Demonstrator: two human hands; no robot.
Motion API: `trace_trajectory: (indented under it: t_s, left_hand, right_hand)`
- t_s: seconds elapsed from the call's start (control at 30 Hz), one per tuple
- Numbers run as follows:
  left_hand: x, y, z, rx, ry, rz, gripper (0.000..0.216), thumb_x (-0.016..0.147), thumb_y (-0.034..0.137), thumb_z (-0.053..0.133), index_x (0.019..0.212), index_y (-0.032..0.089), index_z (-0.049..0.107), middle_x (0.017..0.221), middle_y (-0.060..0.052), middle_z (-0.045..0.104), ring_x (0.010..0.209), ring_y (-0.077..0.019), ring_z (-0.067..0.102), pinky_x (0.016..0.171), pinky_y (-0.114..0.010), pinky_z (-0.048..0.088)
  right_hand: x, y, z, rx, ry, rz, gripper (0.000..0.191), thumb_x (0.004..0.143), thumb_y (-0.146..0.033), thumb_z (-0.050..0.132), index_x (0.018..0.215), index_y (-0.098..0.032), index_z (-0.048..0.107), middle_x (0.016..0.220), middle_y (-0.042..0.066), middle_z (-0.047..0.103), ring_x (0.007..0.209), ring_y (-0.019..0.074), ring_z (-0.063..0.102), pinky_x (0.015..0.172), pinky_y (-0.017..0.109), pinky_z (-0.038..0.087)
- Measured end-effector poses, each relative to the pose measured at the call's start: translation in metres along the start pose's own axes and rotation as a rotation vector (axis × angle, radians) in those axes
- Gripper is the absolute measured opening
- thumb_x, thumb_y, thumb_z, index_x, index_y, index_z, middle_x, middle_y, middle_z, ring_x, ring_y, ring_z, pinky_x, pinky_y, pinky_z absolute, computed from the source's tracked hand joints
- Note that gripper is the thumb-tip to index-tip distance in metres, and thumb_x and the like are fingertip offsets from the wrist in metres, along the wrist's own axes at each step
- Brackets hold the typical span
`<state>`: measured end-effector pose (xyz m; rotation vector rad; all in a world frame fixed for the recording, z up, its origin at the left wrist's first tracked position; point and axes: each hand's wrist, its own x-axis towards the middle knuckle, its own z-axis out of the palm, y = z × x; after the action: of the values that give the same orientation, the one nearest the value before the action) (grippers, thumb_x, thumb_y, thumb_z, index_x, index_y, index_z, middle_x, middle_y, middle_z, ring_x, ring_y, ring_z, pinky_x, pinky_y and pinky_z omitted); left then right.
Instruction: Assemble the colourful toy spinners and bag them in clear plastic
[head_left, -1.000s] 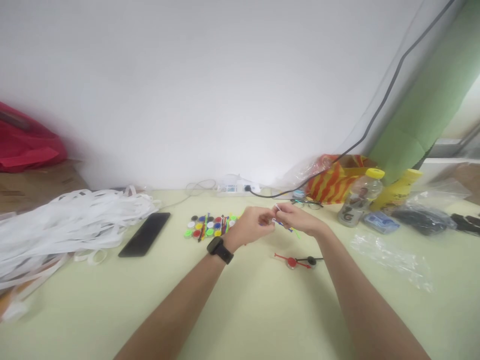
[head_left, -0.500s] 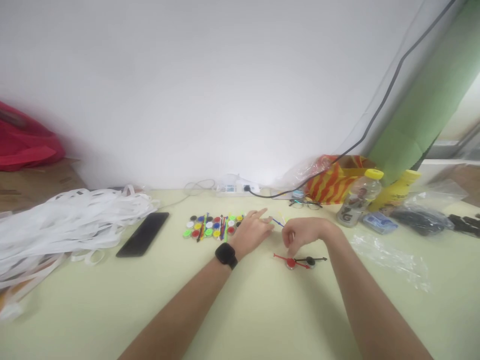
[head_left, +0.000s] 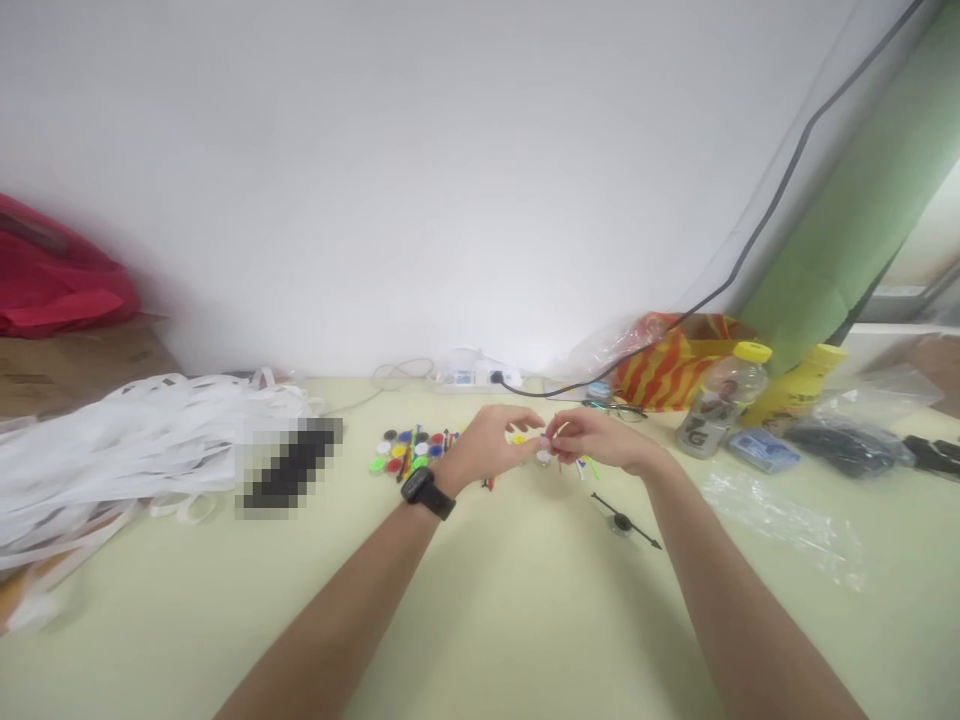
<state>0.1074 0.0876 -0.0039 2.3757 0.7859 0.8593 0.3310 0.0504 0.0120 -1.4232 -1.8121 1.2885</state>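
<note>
My left hand (head_left: pixel 491 445) reaches over the right part of a cluster of small coloured discs (head_left: pixel 397 452) and arrow pointers. Its thumb and fingers are apart, the thumb close to my other fingertips. My right hand (head_left: pixel 592 437) has its fingertips pinched together; anything between them is too small and blurred to name. Just below the fingertips sits a white disc (head_left: pixel 544 456). Blue and green pointers (head_left: pixel 591 467) show under my right hand. Nearer me on the table lies a black disc with a black double-ended arrow (head_left: pixel 622 523). A dark watch (head_left: pixel 427 490) is on my left wrist.
White straps (head_left: pixel 150 440) are piled at left beside a pixelated dark object (head_left: pixel 292 465). At right stand a clear bottle with a yellow cap (head_left: pixel 724 400), a yellow bottle (head_left: pixel 795 385) and a striped bag (head_left: pixel 660 365). A power strip (head_left: pixel 469 372) lies by the wall; clear plastic film (head_left: pixel 780 520) lies at right.
The red disc and red arrow have gone from beside the black one, whose arrow now lies slanted. My right hand has moved up and left; the two hands' fingertips now nearly meet.
</note>
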Motion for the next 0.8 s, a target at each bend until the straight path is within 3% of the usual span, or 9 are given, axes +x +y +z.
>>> trace_trajectory:
  t_s: [0.13, 0.3, 0.43, 0.53, 0.67, 0.8]
  left_hand:
    - [0.001, 0.004, 0.004, -0.132, 0.003, 0.035, 0.020, 0.090, 0.028, 0.067, 0.107, 0.021, 0.077, 0.108, -0.006, 0.077, 0.099, -0.0209, 0.070, 0.089, -0.032, 0.057]
    - [0.002, 0.005, 0.003, -0.165, 0.011, 0.058, 0.015, 0.092, 0.025, 0.064, 0.099, 0.020, 0.076, 0.098, -0.004, 0.076, 0.092, -0.0176, 0.070, 0.089, -0.030, 0.056]
    - [0.001, 0.009, 0.002, -0.127, -0.002, 0.066, 0.012, 0.086, 0.019, 0.064, 0.092, 0.019, 0.074, 0.091, -0.004, 0.074, 0.087, -0.0171, 0.069, 0.085, -0.028, 0.055]
    - [0.001, 0.012, 0.002, -0.066, -0.023, 0.075, 0.011, 0.082, 0.018, 0.065, 0.087, 0.020, 0.074, 0.087, -0.003, 0.072, 0.080, -0.0170, 0.066, 0.077, -0.028, 0.055]
    - [-0.003, 0.008, 0.005, -0.061, -0.022, 0.022, 0.008, 0.078, 0.019, 0.066, 0.083, 0.020, 0.072, 0.081, -0.002, 0.071, 0.072, -0.0177, 0.067, 0.069, -0.029, 0.055]
    - [-0.008, -0.002, 0.012, -0.136, -0.228, -0.022, 0.009, 0.074, 0.018, 0.071, 0.082, 0.017, 0.072, 0.077, -0.003, 0.073, 0.070, -0.0178, 0.070, 0.064, -0.026, 0.053]
  right_hand:
    - [-0.001, -0.003, 0.002, 0.297, -0.058, -0.095, 0.032, 0.085, -0.045, 0.077, 0.099, -0.019, 0.064, 0.095, 0.007, 0.075, 0.090, 0.0205, 0.073, 0.091, 0.036, 0.056]
    - [0.000, -0.002, 0.003, 0.298, -0.059, -0.103, 0.021, 0.084, -0.034, 0.072, 0.097, -0.020, 0.063, 0.094, 0.006, 0.075, 0.085, 0.0188, 0.072, 0.080, 0.031, 0.055]
    - [0.005, -0.003, 0.010, 0.288, -0.029, -0.142, 0.009, 0.077, -0.020, 0.062, 0.085, -0.020, 0.058, 0.076, 0.001, 0.070, 0.071, 0.0148, 0.065, 0.070, 0.027, 0.050]
    - [0.009, -0.005, 0.017, 0.214, -0.011, -0.129, 0.007, 0.075, -0.019, 0.057, 0.081, -0.020, 0.054, 0.065, -0.004, 0.058, 0.061, 0.0116, 0.054, 0.057, 0.023, 0.041]
    - [0.014, 0.001, 0.018, 0.028, 0.120, -0.010, 0.010, 0.082, -0.023, 0.052, 0.090, -0.021, 0.058, 0.072, -0.002, 0.054, 0.062, 0.0128, 0.051, 0.050, 0.022, 0.038]
    - [0.017, 0.020, 0.009, -0.300, 0.173, 0.159, 0.019, 0.086, -0.020, 0.053, 0.104, -0.020, 0.059, 0.079, 0.002, 0.064, 0.065, 0.0163, 0.060, 0.055, 0.025, 0.045]
